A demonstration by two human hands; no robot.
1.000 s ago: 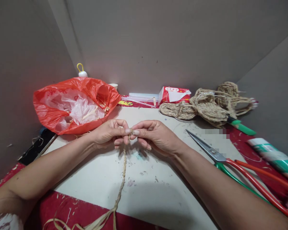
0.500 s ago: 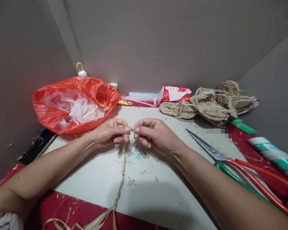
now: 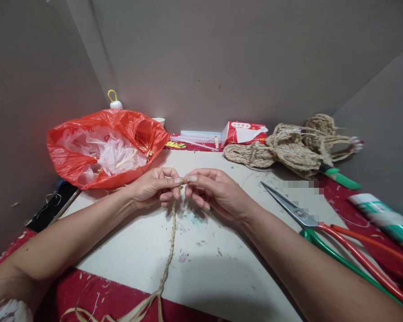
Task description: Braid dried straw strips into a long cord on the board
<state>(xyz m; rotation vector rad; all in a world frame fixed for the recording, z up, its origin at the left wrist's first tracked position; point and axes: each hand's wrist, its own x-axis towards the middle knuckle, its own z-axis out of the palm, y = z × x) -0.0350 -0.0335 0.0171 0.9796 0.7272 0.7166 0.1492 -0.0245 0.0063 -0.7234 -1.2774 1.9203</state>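
Note:
A thin straw-coloured braid (image 3: pixel 172 241) runs down from between my hands over the white board, fanning into loose flat strands (image 3: pixel 137 309) at the near edge. My left hand (image 3: pixel 158 187) pinches the braid's upper end between thumb and forefinger. Against it, my right hand (image 3: pixel 215 190) has thumb and forefinger closed on the same small end, its other fingers curled. The fingertips of both hands meet and mostly hide that end. Lying right of my right forearm is a large pair of scissors (image 3: pixel 300 214) with red and green handles, blades slightly apart.
A red plastic bag (image 3: pixel 77 172) with white plastic and straw strips stands back left. Behind the board are a red tissue pack (image 3: pixel 243 134) and bundles of braided cord (image 3: pixel 293 150). At right lie a green-handled tool (image 3: pixel 342 177) and a green-white roll (image 3: pixel 386 219). Grey walls enclose the table.
My right thumb and forefinger have shifted slightly on the braid's end. My left hand keeps its pinch, and the view has tilted a little.

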